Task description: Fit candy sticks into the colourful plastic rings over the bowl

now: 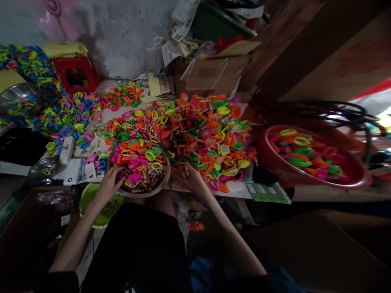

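Metal dish [165,179] left of basin [360,181]

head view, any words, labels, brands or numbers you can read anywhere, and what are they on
Nothing can be read for certain.
Green sheet at the table edge: printed marks, too small to read.
Papers piled on the cardboard box: print is blurred.
Booklet by the wall: a printed grid, unreadable.
White devices near the left hand: no legible marking.
Right hand: holds small pieces, no lettering visible.

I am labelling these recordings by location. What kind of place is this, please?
Probably a small home workshop for sorting or assembling plastic toy parts: a heap of bright plastic pieces covers the table, a red basin holds more, and cardboard boxes stand behind.
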`<state>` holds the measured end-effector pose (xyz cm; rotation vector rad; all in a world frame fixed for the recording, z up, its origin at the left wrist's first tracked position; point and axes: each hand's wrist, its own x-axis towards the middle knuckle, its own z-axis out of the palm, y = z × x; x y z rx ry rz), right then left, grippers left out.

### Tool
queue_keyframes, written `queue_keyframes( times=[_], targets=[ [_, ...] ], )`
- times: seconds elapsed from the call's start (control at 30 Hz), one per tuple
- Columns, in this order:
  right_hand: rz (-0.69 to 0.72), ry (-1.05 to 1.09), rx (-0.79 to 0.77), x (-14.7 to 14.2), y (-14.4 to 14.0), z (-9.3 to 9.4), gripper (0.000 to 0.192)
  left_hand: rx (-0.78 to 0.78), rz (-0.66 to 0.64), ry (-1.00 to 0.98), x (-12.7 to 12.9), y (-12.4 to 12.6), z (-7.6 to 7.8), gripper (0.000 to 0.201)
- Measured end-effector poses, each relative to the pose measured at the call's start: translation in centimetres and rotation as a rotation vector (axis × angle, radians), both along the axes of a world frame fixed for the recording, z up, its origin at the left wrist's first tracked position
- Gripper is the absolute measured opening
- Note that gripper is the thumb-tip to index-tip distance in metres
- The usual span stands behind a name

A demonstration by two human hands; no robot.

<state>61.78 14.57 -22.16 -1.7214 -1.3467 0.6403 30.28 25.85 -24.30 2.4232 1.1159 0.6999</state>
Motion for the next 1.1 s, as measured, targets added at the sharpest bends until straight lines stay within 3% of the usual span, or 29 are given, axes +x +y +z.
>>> queue_keyframes(
  times=[0.1,0.23,0.43,0.57,0.83,1.1],
  targets=[
    [0.107,0.063,-0.026,-1.1,-0.2,-1.8,0.031,0.095,0.006,0.099,0.7,0.7,-0.6,0.037],
    [0.172,0.103,-0.086,-1.9,-0.3,-3.1,0.031,0.124,-0.004,0.183,2.0,0.7,-0.7,0.027],
    [0.160,0.076,-0.090,-2.9,-0.3,-3.4,0.024,0.089,-0.003,0.332,3.5,-0.2,-2.1,0.031],
    [0.180,0.047,-0.082,-3.6,-0.4,-3.2,0.023,0.036,0.013,0.343,3.5,0.2,-2.6,0.022],
    [0.206,0.095,-0.002,-5.4,-0.2,-2.7,0.026,-0.046,-0.127,0.055,3.5,-0.7,0.0,0.016],
    [0.230,0.049,0.100,-7.3,-0.3,-0.6,0.024,-0.283,-0.159,-0.199,5.7,-3.9,2.0,0.017]
  ],
)
